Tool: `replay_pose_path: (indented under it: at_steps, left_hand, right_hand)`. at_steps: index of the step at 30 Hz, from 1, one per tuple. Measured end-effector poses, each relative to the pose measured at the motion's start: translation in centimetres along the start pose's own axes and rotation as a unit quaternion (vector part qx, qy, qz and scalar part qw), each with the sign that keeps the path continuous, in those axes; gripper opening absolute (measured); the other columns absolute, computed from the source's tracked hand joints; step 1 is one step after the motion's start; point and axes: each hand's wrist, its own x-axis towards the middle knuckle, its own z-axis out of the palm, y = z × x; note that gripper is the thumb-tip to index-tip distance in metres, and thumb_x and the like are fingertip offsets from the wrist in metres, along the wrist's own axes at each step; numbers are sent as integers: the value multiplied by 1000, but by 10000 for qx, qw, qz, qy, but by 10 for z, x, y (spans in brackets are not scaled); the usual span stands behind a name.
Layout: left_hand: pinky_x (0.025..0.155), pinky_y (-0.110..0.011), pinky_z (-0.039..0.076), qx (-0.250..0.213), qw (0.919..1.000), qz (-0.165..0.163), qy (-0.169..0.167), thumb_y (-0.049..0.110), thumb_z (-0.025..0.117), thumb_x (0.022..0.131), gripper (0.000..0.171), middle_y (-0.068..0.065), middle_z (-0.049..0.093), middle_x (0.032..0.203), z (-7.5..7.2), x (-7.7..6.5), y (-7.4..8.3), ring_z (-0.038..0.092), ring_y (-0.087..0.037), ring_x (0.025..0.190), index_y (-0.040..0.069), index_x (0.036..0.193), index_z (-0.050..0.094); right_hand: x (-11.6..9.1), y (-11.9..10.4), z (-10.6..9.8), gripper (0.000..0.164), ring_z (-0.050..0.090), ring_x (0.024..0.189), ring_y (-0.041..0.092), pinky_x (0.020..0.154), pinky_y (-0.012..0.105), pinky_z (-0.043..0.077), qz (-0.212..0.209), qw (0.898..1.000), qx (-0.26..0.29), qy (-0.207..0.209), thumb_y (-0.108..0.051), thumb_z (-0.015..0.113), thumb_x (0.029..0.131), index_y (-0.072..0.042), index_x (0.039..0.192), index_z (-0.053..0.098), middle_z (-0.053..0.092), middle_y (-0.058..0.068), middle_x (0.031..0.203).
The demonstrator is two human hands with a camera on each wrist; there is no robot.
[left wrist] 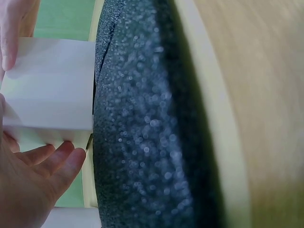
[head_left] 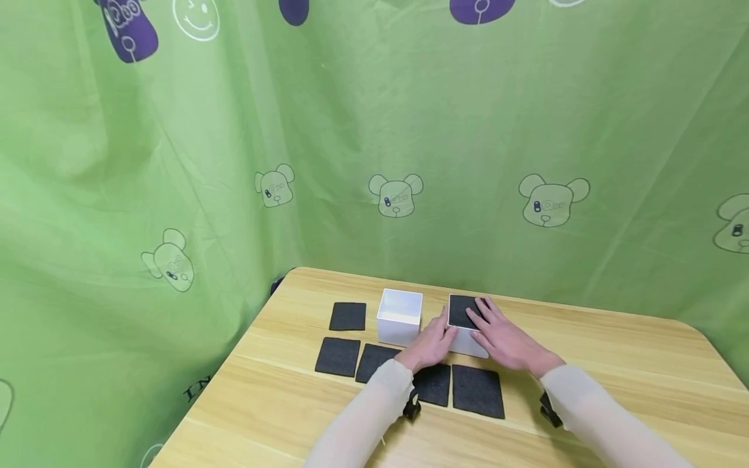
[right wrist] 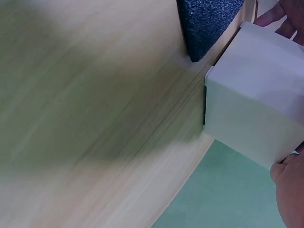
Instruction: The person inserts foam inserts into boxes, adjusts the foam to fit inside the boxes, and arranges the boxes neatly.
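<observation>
Partly hidden, partly cropped
The left sleeve (head_left: pixel 363 416) hides parts of two black foam squares (head_left: pixel 374 361); the right hand (head_left: pixel 506 338) covers the three-o'clock side of the foam square (head_left: pixel 459 310) atop the white box (head_left: pixel 468 344), cut off at three o'clock in the right-wrist view.

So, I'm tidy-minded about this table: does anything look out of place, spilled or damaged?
Nothing looks spilled or damaged, and both white boxes stand upright. The only mild oddity: one dark square lies apart, left of the boxes, behind the slightly uneven row of four.
</observation>
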Motion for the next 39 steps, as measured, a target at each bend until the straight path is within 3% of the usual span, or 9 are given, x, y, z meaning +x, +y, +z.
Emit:
replay_pose_path:
  at_steps: [15, 25, 33, 39]
  left_hand:
    - [99, -26, 25, 27, 10000, -65, 15, 40, 25, 95, 59, -10, 34, 136, -1, 1, -1, 32, -16, 122, 8, 142, 6]
    - [99, -26, 26, -46, 10000, -78, -20, 40, 25, 95, 60, -11, 33, 136, 0, -1, 1, 31, -16, 122, 8, 142, 6]
    - [99, -26, 25, -46, 10000, -68, -6, 39, 25, 95, 59, -13, 32, 136, 0, -1, 1, 31, -16, 123, 7, 142, 7]
    - [99, -26, 26, -9, 10000, -25, 30, 39, 25, 95, 59, -13, 34, 135, 1, 0, 0, 32, -17, 122, 6, 141, 7]
  right_hand:
    - [-3, 1, -2, 47, 15, 126, 39, 100, 48, 16, -424, 9984, -299, 229, -27, 37, 95, -1, 133, 36, 22, 24, 138]
    - [2, 2, -1, 45, 16, 126, 39, 99, 51, 18, -659, 9966, -312, 374, -28, 42, 93, -6, 132, 41, 27, 23, 137]
    - [5, 6, 2, 45, 19, 125, 40, 100, 51, 14, -686, 9968, -378, 187, -32, 38, 94, -11, 133, 40, 28, 20, 137]
    - [3, 4, 0, 40, 24, 124, 39, 98, 53, 17, -916, 9944, -238, 463, -23, 45, 91, -13, 130, 45, 34, 18, 135]
